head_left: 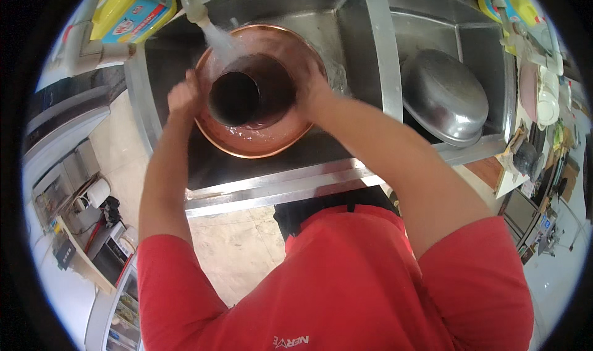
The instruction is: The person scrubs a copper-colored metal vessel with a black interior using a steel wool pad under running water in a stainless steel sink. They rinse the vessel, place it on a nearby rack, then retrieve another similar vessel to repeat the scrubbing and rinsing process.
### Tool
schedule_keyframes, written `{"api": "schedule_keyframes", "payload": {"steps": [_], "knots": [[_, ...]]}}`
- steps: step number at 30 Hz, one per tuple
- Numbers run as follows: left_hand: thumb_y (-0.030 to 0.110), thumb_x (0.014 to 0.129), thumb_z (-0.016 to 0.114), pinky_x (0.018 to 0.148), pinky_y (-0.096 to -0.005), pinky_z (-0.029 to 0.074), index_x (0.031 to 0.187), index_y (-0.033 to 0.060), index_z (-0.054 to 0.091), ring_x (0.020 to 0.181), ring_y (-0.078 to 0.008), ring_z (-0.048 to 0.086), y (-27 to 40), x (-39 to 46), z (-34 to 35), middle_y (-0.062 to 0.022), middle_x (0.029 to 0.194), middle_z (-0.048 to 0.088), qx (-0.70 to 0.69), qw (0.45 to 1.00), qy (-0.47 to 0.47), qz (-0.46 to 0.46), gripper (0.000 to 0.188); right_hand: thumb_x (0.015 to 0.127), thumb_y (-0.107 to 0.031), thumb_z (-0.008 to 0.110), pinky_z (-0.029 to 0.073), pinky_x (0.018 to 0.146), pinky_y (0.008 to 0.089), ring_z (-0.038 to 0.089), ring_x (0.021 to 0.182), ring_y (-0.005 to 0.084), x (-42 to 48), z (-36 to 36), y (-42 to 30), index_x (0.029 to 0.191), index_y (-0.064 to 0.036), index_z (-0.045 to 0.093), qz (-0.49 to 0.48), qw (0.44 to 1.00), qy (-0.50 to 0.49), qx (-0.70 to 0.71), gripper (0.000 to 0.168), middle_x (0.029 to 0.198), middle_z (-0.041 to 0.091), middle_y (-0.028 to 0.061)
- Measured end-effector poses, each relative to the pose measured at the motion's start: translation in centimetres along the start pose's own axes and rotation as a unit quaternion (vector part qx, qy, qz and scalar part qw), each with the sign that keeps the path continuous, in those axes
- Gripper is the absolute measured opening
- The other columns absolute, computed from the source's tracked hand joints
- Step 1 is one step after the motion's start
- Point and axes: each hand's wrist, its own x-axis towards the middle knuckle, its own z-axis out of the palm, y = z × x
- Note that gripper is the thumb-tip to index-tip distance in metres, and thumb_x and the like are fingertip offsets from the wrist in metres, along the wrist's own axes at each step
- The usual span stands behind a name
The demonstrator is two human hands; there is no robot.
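A round copper hot pot (259, 144) with a wide central chimney (278, 91) is held over the left sink basin (315, 22). Water pours from a faucet (197, 10) onto its far left inner side, and shallow water glistens at the bottom of the ring. My left hand (184, 94) grips the pot at its left rim, thumb up. Over the right rim reaches my right hand (315, 89), against the inner wall beside the chimney. Its fingers are blurred, so I cannot tell whether they grip or rub the wall.
An overturned oval metal basin (447, 96) leans in the right sink basin (419, 26), past a steel divider (382, 40). A yellow jug with a blue label (139, 12) stands beyond the left corner. The sink's front edge (278, 189) runs between my forearms.
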Motion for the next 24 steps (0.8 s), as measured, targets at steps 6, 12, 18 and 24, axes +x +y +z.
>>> {"api": "schedule_keyframes", "payload": {"steps": [6,12,18,24], "knots": [[0.051,0.1,0.045,0.079,-0.0563,0.054,0.116,0.0074,0.05,0.091,-0.0464,0.069,1.1,1.4,-0.8,-0.0262,0.096,0.071,-0.087,0.99,0.098,-0.056,0.047,0.098,-0.033,0.045,0.001,0.12,0.062,0.031,0.149,0.0332,0.9,1.9,2.7,0.148,-0.014,0.051,0.086,0.98,0.105,-0.146,0.054,0.155,0.047,0.0082],[0.05,0.094,0.057,0.086,-0.0538,0.054,0.116,-0.0035,0.048,0.098,-0.0498,0.066,4.7,-14.3,8.6,-0.0326,0.107,0.067,-0.34,0.908,-0.043,-0.241,0.058,0.092,-0.033,0.052,0.031,0.112,0.0599,0.051,0.135,0.0335,0.6,2.7,-5.1,0.127,-0.012,0.07,0.045,0.978,-0.001,0.202,0.044,0.139,0.062,0.011],[0.045,0.089,0.064,0.096,-0.0485,0.051,0.12,-0.0091,0.045,0.114,-0.0459,0.062,5.8,-14.2,11.6,-0.0382,0.118,0.062,-0.354,0.908,-0.009,-0.224,0.066,0.095,-0.035,0.048,0.039,0.109,0.0542,0.058,0.128,0.033,3.8,4.3,-10.3,0.133,-0.015,0.065,-0.006,0.914,0.042,0.403,0.046,0.137,0.062,0.0147],[0.062,0.102,0.026,0.09,-0.0566,0.051,0.13,0.0103,0.051,0.105,-0.0466,0.066,0.9,-6.9,5.6,-0.0286,0.108,0.069,-0.175,0.964,-0.029,-0.196,0.063,0.097,-0.031,0.045,0.036,0.114,0.0465,0.046,0.138,0.0295,0.1,6.1,-4.6,0.137,-0.01,0.06,0.022,0.917,0.179,0.355,0.048,0.146,0.055,0.0112]]}}
